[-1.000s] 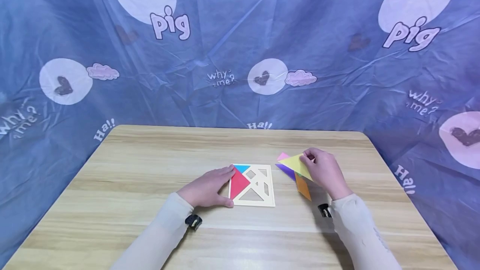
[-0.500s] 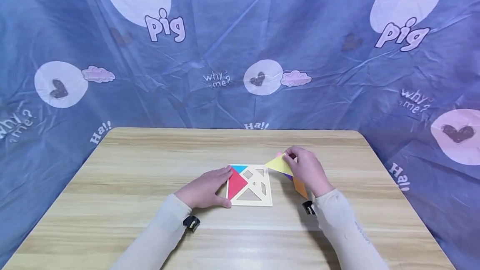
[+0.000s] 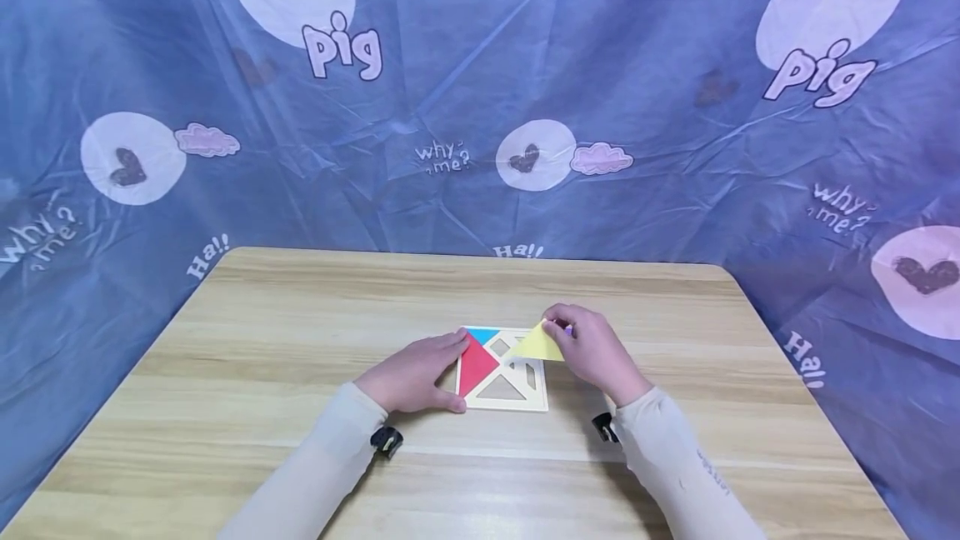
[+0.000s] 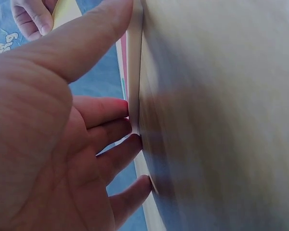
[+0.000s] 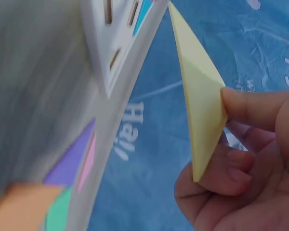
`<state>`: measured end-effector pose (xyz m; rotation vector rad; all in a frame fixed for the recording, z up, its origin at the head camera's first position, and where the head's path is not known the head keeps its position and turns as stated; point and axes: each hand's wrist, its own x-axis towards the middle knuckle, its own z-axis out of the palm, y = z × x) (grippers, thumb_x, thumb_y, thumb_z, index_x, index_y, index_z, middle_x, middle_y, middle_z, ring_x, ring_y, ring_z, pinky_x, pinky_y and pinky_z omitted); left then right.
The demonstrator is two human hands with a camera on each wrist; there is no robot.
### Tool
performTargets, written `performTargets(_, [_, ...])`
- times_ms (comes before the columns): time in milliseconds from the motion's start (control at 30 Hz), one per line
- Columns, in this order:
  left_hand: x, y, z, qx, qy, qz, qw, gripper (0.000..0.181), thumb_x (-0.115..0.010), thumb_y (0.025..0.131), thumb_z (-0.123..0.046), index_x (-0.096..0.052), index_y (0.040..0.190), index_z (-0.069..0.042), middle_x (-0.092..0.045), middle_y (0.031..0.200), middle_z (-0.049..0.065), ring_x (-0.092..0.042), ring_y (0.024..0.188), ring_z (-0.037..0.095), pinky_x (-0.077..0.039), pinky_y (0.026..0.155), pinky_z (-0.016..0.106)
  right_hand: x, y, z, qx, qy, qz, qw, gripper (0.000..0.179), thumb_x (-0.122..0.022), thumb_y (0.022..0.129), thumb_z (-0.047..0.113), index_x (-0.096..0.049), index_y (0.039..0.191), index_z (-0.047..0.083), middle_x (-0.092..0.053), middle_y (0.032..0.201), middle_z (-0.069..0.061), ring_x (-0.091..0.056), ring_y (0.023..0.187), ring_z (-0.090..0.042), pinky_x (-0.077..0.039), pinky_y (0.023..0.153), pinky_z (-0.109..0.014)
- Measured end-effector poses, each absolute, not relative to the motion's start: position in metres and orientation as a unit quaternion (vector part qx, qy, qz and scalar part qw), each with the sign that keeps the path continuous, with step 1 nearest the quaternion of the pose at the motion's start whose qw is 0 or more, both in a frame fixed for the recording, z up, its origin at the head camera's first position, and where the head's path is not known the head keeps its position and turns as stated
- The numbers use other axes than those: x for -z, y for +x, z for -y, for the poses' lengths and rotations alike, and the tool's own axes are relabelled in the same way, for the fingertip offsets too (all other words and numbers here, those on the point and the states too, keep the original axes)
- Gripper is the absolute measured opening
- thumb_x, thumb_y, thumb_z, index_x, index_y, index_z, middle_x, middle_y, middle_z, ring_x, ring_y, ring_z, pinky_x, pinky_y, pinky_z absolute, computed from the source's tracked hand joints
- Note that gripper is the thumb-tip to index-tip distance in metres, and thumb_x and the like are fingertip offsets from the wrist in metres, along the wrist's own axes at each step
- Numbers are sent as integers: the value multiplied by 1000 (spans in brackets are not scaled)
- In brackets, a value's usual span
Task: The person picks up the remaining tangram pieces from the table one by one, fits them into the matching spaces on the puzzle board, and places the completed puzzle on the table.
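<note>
A cream tangram board (image 3: 517, 405) lies flat on the table, with a red triangle (image 3: 476, 367) and a blue triangle (image 3: 482, 335) set in its left side. My left hand (image 3: 416, 375) rests along the board's left edge, thumb and fingers spread; in the left wrist view its fingertips press against that edge. My right hand (image 3: 596, 352) pinches a yellow triangle (image 5: 200, 101) by one edge between thumb and fingers. The yellow triangle is tilted and overlaps the right part of the board in the head view, covering some of the cut-outs.
Purple (image 5: 74, 156), pink (image 5: 88, 161), orange (image 5: 26, 207) and green (image 5: 59, 209) tangram pieces lie together on the table, mostly hidden behind my right hand in the head view. A blue printed cloth (image 3: 450, 190) hangs behind the wooden table (image 3: 337, 290).
My right hand has carried the yellow triangle leftward from above the loose pieces to over the right part of the board. My left hand has stayed at the board's left edge.
</note>
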<state>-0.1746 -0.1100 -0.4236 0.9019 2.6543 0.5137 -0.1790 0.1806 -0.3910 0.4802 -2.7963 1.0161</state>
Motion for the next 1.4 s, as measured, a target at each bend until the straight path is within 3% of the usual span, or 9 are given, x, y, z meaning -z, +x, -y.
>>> performTargets(300, [427,-176,110,-183,315,-920,144,100,-80,88,-49,-31,161,-2,-26,170,11,-29,155,32,-28,126,45,401,-173,-165,-368,185,911,-26,11,-67,100,9,-72,92,15,-63,82,6,-47,65,-12,-44,60,-28])
performTargets(533, [427,-177,109,-187,316,-919,142,100,-80,88,-50,-32,161,-2,-26,170,11,-30,155,32,-28,125,45,405,-170,-161,-349,211,913,-13,12,-72,97,10,-73,87,17,-65,80,10,-44,62,-8,-41,60,-24])
performTargets(1067, [428,-178,108,-180,316,-921,141,99,-78,89,-52,-32,161,-3,-27,170,10,-31,154,31,-29,125,45,414,-169,-153,-347,230,909,-38,12,-78,92,14,-75,81,19,-67,72,13,-55,73,-5,-48,71,-25])
performTargets(1400, [426,-179,110,-181,319,-919,142,99,-78,89,-53,-32,161,-2,-26,170,11,-30,154,33,-29,125,46,418,-171,-151,-351,240,904,-40,14,-77,94,15,-71,81,19,-60,70,14,-52,65,-3,-48,61,-22])
